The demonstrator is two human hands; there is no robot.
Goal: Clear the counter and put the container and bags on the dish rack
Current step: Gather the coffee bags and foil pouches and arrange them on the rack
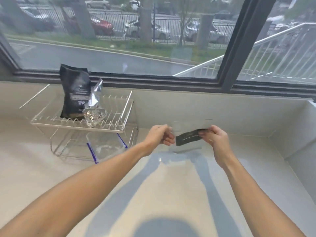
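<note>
— Can you read any text here?

— No, not one word. The black bag (74,93) standing on the dish rack (109,124) has pale print on its front, a few lines and a band in the middle, but all of it is too blurred to read.

— And the thing in the hands?

— The left hand (159,135) and the right hand (214,135) pinch a clear bag (187,132) with a dark strip inside (188,138). A thin light line of print runs along the strip; the letters are too small to tell.

— Any numbers or signs outside the window?

— None that I can read. The cars are blurred.
</note>
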